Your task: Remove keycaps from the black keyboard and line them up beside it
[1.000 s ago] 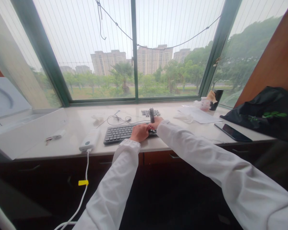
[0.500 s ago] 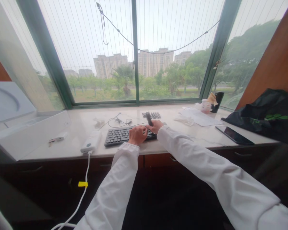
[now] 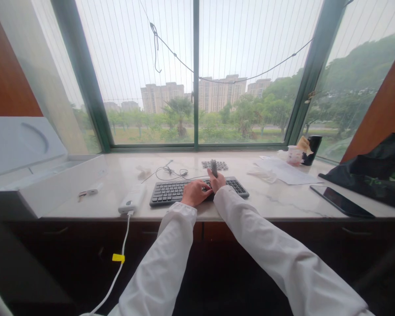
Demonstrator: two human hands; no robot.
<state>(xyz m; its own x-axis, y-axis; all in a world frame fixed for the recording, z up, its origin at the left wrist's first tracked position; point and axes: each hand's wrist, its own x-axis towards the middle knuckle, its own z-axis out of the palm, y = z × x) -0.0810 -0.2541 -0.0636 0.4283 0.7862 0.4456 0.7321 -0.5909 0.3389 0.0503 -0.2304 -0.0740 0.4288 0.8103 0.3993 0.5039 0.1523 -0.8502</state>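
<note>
A person sits at a window, both arms in white sleeves reaching up from the bottom of the frame to the middle of the worktop. The right hand [image 3: 217,181] holds a dark grey cylindrical stick [image 3: 213,168] upright, its long axis nearly vertical, with the fingers [image 3: 218,181] clamped around its lower end. The left hand [image 3: 195,193] lies just beside the right hand and slightly nearer the viewer, so the stick is closer to the right hand. The left hand's fingers [image 3: 205,190] sit together, lightly curled over the keys of a black compact keyboard [image 3: 174,192], and hold nothing that can be seen.

Behind the keyboard is a small black keypad [image 3: 214,165], with a thin tangled black cable [image 3: 171,172] to its left. A white power bank [image 3: 131,199] lies at the front left, its white cable [image 3: 119,267] dropping past the edge. To the right are papers [image 3: 286,171], a white cup [image 3: 294,155], a black smartphone [image 3: 340,201] and a black bag [image 3: 368,175]. The pale marble worktop [image 3: 276,206] runs beneath a wide green-framed window [image 3: 195,74] overlooking trees and apartment towers.
</note>
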